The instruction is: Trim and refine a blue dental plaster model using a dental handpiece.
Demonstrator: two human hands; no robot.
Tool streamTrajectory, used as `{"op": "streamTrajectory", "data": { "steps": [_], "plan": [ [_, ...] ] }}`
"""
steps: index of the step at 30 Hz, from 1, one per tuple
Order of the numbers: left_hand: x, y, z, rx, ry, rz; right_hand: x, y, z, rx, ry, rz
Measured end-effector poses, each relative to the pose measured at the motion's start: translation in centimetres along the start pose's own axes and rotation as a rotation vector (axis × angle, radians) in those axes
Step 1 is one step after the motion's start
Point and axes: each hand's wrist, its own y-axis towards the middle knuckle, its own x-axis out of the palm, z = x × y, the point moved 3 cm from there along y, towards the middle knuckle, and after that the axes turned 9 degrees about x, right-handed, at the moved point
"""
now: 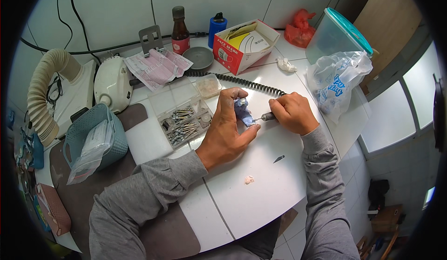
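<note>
My left hand [222,136] is closed round a small blue plaster dental cast [243,113], pinching it between the thumb and fingers. A whitish patch shows near the cast's top; my fingers hide part of it. In my right hand [296,114] is a dark rotary handpiece [268,116], gripped like a pen. Its thin bur points left and meets or nearly meets the cast's lower right edge; I cannot tell which. A black coiled cord [251,86] runs behind my hands. Left of my left hand lies a clear compartment box [173,125] full of metal burs.
Below my hands are a small blade [279,159] and a pinkish crumbly lump [249,180]. A blue-grey basket [118,139], a white motor unit [111,84] and a ribbed hose [37,97] stand left. Behind are a red mask box [240,57] and a brown bottle [179,29]; a plastic bag [337,81] sits right.
</note>
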Motion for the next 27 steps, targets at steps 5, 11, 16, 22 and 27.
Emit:
{"op": "streamTrajectory", "data": {
  "steps": [5, 11, 16, 22, 27],
  "plan": [
    [-0.1, 0.1, 0.0, 0.044, 0.041, 0.005, 0.4, -0.1, 0.3, -0.089, 0.029, 0.107],
    [-0.2, 0.3, 0.8, -0.078, -0.013, -0.038, 0.2, -0.1, 0.6, 0.008, 0.197, 0.22],
    [-0.4, 0.5, 1.3, -0.053, 0.029, -0.032, 0.0, 0.2, 0.7, 0.02, 0.227, 0.239],
    [-0.4, 0.8, 2.1, -0.115, 0.033, -0.088, 0.1, 0.1, 0.8, 0.033, 0.2, 0.286],
    [-0.3, 0.6, 1.3, -0.035, 0.063, -0.058, 0.1, 0.1, 0.6, 0.044, 0.204, 0.279]
  ]
}}
